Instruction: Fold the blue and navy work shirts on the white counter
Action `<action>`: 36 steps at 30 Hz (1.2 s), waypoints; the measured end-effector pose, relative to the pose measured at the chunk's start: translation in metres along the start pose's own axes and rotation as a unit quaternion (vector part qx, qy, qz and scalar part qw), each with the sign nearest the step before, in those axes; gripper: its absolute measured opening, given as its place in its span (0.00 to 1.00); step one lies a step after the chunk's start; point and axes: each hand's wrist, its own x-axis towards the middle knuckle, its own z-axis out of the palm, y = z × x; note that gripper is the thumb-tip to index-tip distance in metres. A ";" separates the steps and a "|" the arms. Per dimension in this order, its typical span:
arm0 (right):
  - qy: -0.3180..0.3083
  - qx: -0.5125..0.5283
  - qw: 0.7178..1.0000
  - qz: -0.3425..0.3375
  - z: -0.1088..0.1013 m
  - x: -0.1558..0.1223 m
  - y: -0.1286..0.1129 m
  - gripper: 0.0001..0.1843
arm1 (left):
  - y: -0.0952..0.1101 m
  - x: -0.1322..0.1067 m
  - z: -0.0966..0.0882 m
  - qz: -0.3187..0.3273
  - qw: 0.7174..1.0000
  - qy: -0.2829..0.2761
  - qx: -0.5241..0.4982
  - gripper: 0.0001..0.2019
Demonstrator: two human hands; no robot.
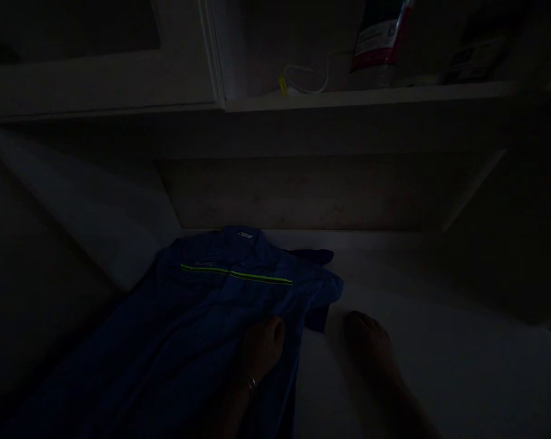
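Garment (229, 305), blue, long, front side up, is lying across the lower left and centre of the frame on a white tabletop (440, 347); collar (241, 241) is pointing toward the back, with a small pale label (245, 235) showing inside it. Bright green stripe (261, 278) is running across the chest, faint lettering (205, 263) sitting just above its left part. Darker blue cloth (318, 318) is poking out beside the sleeve (325, 291) right of centre. Left hand (263, 346), lower centre, is resting over the garment front, fingers curling; too dark, cannot tell if it is pinching fabric. Shiny band (251, 384) is circling that wrist. Right hand (371, 340) is hovering over or touching the tabletop, right of the garment and apart from it, fingers bending inward; cannot tell whether it is closing fully or gripping anything. Patterned panel (279, 198) is standing behind, mid-frame. Shelf (348, 97) is spanning the upper right, carrying a white cable (318, 90) with a yellow tag (283, 85) and a dark red-edged packet (378, 39).
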 end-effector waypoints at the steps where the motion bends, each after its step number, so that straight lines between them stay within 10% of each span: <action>1: 0.003 0.007 1.000 -0.005 0.001 0.000 0.002 0.21 | 0.000 0.000 0.000 0.001 1.000 0.002 -0.002 0.10; 36: 0.030 0.045 0.998 -0.022 0.008 0.000 0.011 0.21 | -0.002 0.001 0.000 0.020 1.000 0.000 -0.001 0.10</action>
